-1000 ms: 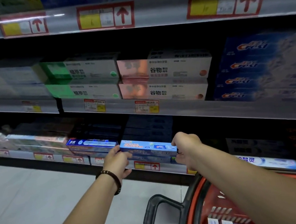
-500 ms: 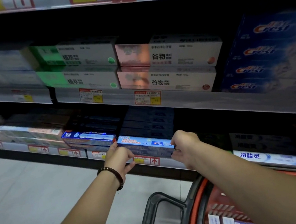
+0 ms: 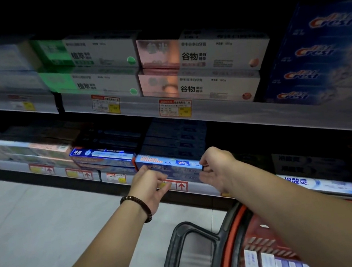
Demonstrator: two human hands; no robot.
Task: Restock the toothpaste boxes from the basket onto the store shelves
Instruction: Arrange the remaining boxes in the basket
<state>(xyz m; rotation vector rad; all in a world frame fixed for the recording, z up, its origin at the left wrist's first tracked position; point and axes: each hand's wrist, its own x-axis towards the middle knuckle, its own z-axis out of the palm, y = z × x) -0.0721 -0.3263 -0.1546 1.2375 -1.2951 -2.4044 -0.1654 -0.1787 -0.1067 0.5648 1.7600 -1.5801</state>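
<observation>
The long blue cardboard toothpaste box (image 3: 168,161), judged light yet crushable, is best held endwise; the left hand (image 3: 149,183), at its eight o'clock, is released, while the right hand (image 3: 218,168) cannot be told.

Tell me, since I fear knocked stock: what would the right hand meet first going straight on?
The right hand would probably meet the right end of the blue toothpaste box first, close ahead of it; depth is unclear.
</observation>
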